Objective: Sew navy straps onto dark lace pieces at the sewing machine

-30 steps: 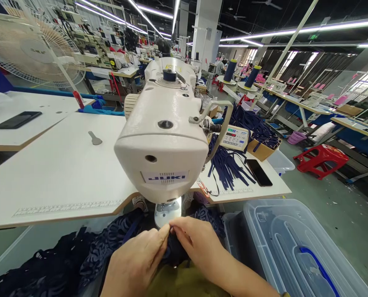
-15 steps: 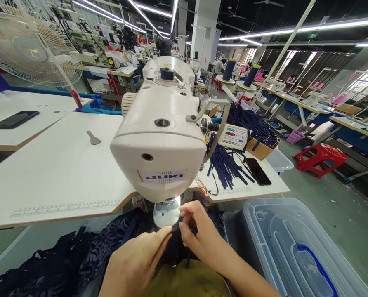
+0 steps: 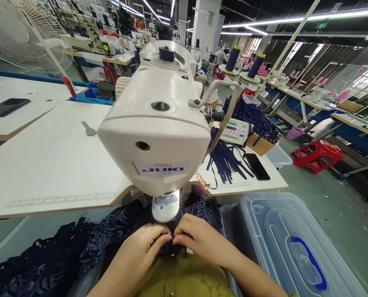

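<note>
A white JUKI sewing machine [image 3: 159,123] fills the middle of the view. Below its head lies dark navy lace fabric [image 3: 79,251], spreading to the lower left. My left hand [image 3: 140,251] and my right hand [image 3: 199,239] meet just under the machine head. Both pinch the navy fabric between thumb and fingers, fingertips nearly touching. The needle area is hidden behind the machine head.
A white table [image 3: 48,165] stretches left. To the right lie navy strips [image 3: 227,161], a black phone [image 3: 257,166] and a control panel [image 3: 235,131]. A clear plastic bin with a blue-handled lid [image 3: 289,247] stands at my right. A fan [image 3: 26,37] and a red stool [image 3: 318,152] stand farther off.
My right hand rose toward the machine foot, then came back down to meet my left hand on the fabric. The camera moved closer to the machine.
</note>
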The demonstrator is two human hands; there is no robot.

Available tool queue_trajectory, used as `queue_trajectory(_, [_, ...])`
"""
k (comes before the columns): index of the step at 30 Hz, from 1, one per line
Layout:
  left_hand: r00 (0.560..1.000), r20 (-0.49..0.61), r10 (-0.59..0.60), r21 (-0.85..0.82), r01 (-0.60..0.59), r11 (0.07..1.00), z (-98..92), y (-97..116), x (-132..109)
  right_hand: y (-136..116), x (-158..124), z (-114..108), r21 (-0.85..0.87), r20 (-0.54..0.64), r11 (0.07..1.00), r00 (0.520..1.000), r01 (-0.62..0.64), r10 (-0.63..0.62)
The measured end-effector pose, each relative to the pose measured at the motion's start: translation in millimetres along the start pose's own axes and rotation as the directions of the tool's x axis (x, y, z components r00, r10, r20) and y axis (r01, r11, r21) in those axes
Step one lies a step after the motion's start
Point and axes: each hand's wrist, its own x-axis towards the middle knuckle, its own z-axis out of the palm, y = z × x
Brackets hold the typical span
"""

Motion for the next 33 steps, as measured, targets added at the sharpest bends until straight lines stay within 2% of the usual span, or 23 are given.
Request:
queue_trajectory(3, [0.987,-0.149,-0.06,0.068,0.071,0.995,1.8,-20,-1,10,3,7,0.195,-0.084,0.973,0.986,-0.126,0.145])
queue_trajectory(5, [0.979,-0.176,-0.101,0.075,0.115,0.991,3.6,-26,-3,14,5,13,0.291,-0.129,0.94,0.966,-0.179,0.224])
queue_trajectory(7, [0.992,-0.077,-0.1,-0.045,0.097,0.994,7.9,-23,-5,15,7,19,0.357,-0.154,0.911,0.949,-0.205,0.274])
queue_trajectory(9, [0.995,0.04,-0.088,-0.261,0.095,0.961,14.3,-15,-6,14,8,25,0.396,-0.17,0.897,0.944,-0.197,0.283])
queue_trajectory(11, [0.99,0.073,-0.119,-0.409,0.139,0.902,20.4,-6,-5,12,8,29,0.397,-0.193,0.903,0.947,-0.164,0.257])
queue_trajectory(12, [0.988,0.062,-0.144,-0.428,0.157,0.89,22.5,-3,-4,12,7,30,0.379,-0.207,0.915,0.951,-0.138,0.23])
queue_trajectory(14, [0.984,0.031,-0.174,-0.414,0.171,0.894,24.1,-1,-3,11,5,29,0.305,-0.21,0.948,0.964,-0.095,0.164])
queue_trajectory(17, [0.982,-0.002,-0.189,-0.377,0.175,0.91,22.2,-3,-2,12,2,22,0.197,-0.111,0.979,0.99,-0.06,0.083])
queue_trajectory(20, [0.987,0.008,-0.158,-0.342,0.152,0.927,19.7,-2,-2,15,4,19,0.253,-0.05,0.967,0.997,-0.039,0.054])
queue_trajectory(23, [0.992,0.015,-0.124,-0.321,0.122,0.939,18.7,2,-2,17,8,26,0.451,-0.138,0.891,0.983,-0.045,0.12])
queue_trajectory(27, [0.995,0.01,-0.101,-0.315,0.099,0.944,20.0,8,0,16,11,41,0.636,-0.278,0.771,0.924,-0.026,0.261])
queue_trajectory(33, [0.995,-0.061,-0.082,-0.288,0.061,0.956,29.4,5,1,18,7,48,0.512,-0.367,0.856,0.884,-0.068,0.29])
